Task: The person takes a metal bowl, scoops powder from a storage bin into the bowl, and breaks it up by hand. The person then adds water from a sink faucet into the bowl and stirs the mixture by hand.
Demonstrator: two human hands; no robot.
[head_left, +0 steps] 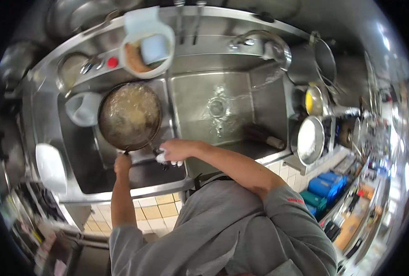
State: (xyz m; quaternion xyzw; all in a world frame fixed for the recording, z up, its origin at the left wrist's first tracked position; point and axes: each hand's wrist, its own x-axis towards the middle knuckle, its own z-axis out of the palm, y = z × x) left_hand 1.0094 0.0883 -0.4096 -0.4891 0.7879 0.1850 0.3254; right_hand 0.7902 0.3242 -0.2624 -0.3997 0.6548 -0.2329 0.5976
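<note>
A large round dark pan rests over the left sink basin, with murky, bubbly liquid inside. My left hand is closed around the pan's handle at its near edge. Just right of that, my right hand is closed beside the pan's lower right rim. White foam or a white object shows at its fingers, along with a thin dark piece. What exactly the right hand grips is hidden.
Water runs from a faucet into the right basin. A brush-like tool lies there. A white tub with cloths sits on the back ledge. Translucent plastic and a white container are at left; metal pans stand right.
</note>
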